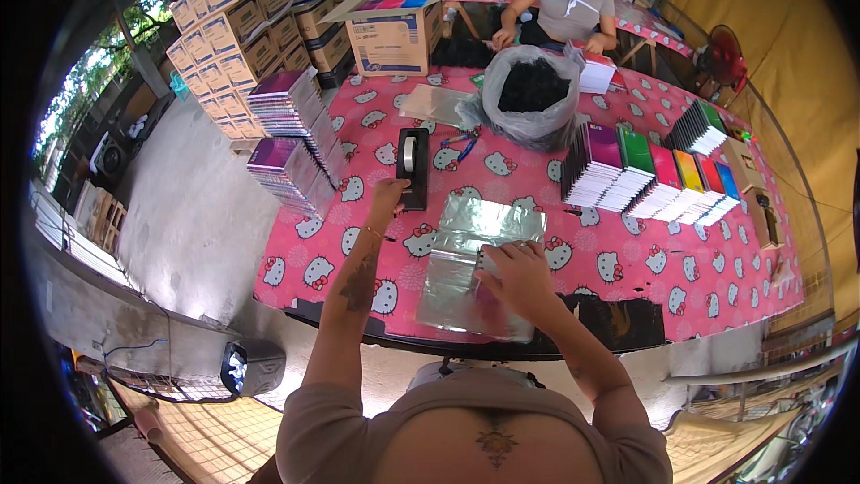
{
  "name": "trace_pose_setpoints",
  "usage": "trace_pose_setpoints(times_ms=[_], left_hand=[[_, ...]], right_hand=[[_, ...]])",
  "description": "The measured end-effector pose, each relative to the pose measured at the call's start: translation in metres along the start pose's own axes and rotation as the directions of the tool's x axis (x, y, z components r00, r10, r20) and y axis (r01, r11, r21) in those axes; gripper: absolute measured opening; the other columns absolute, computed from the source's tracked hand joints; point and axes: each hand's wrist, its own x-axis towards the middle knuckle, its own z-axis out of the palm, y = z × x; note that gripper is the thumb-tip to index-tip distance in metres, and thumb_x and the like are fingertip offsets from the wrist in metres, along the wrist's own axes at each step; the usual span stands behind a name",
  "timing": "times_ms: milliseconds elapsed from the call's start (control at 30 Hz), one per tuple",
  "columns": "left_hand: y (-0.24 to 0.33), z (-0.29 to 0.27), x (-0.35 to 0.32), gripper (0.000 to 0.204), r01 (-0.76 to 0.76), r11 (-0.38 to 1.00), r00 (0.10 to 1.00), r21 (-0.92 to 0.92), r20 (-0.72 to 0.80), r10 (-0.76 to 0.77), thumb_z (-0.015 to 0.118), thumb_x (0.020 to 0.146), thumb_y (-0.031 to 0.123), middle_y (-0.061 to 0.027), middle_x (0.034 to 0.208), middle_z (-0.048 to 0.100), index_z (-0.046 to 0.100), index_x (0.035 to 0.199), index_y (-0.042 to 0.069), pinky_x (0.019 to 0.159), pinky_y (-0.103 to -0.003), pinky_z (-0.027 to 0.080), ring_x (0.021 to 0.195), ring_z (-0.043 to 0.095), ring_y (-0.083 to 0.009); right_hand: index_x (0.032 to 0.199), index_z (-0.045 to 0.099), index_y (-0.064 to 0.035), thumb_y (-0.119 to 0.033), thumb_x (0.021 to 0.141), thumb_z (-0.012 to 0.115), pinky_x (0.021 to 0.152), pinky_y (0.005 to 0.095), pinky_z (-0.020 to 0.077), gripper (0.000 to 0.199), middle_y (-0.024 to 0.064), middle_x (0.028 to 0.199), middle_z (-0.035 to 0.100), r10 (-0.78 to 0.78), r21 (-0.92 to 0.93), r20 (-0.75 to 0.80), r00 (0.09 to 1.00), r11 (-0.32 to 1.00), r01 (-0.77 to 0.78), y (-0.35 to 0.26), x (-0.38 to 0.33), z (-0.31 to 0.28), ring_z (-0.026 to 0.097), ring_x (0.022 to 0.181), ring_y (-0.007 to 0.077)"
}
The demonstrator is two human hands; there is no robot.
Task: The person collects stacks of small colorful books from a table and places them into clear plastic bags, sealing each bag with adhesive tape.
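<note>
Right hand (pixel 520 276), lower centre: flat, fingers spread, pressing a notebook inside a clear plastic sleeve (pixel 475 260). Left hand (pixel 390 194), mid-frame: fingers closed at the black tape dispenser (pixel 412 168). Risk: the slick sleeve may slide, so tape would land crooked.

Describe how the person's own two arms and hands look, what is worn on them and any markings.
Both hands are bare, no gloves. The left hand has a thin bracelet at the wrist, and the left forearm carries a dark tattoo. The right hand shows no ring or band that can be made out; the right forearm is bare too. Short, light beige sleeves cover only the upper arms.
</note>
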Motion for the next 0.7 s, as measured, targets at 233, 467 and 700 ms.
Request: trace_pose_setpoints(times_ms=[233, 467, 700], left_hand=[[-0.044, 0.001, -0.018, 0.016, -0.258, 0.964, 0.963, -0.063, -0.103, 0.251, 0.069, 0.087, 0.015, -0.0050, 0.075, 0.068, 0.072, 0.090, -0.001, 0.057, -0.030, 0.051, 0.063, 0.064, -0.0144], [0.027, -0.004, -0.078, 0.014, -0.556, 0.786, 0.823, 0.270, 0.315, 0.473, 0.073, 0.087, 0.013, -0.0034, 0.081, 0.071, 0.071, 0.097, 0.003, 0.069, -0.030, 0.053, 0.075, 0.068, -0.0140], [0.073, 0.043, -0.158, 0.023, -0.689, 0.725, 0.473, 0.001, 0.759, 0.449, 0.074, 0.087, 0.009, -0.0050, 0.105, 0.063, 0.073, 0.110, 0.008, 0.094, -0.030, 0.045, 0.105, 0.059, -0.0158]], right_hand=[[0.106, 0.070, -0.0140, -0.027, 0.083, 0.072, 0.094, 0.0441, 0.0424, 0.027, 0.0044, 0.092, 0.069, 0.050, -0.004, 0.022, 0.999, 0.999, -0.050, -0.003, 0.008, 0.010, 0.067, 0.088, 0.0286], [0.109, 0.071, -0.0124, -0.032, 0.085, 0.070, 0.095, 0.0457, 0.0416, 0.031, 0.0060, 0.091, 0.071, 0.065, -0.067, -0.004, 0.998, 0.996, -0.065, -0.004, 0.006, 0.010, 0.068, 0.085, 0.0276], [0.107, 0.072, -0.0136, -0.034, 0.085, 0.072, 0.097, 0.0456, 0.0407, 0.031, 0.0054, 0.093, 0.071, 0.043, -0.028, 0.057, 0.997, 0.999, -0.041, -0.005, 0.019, 0.009, 0.067, 0.086, 0.0267]])
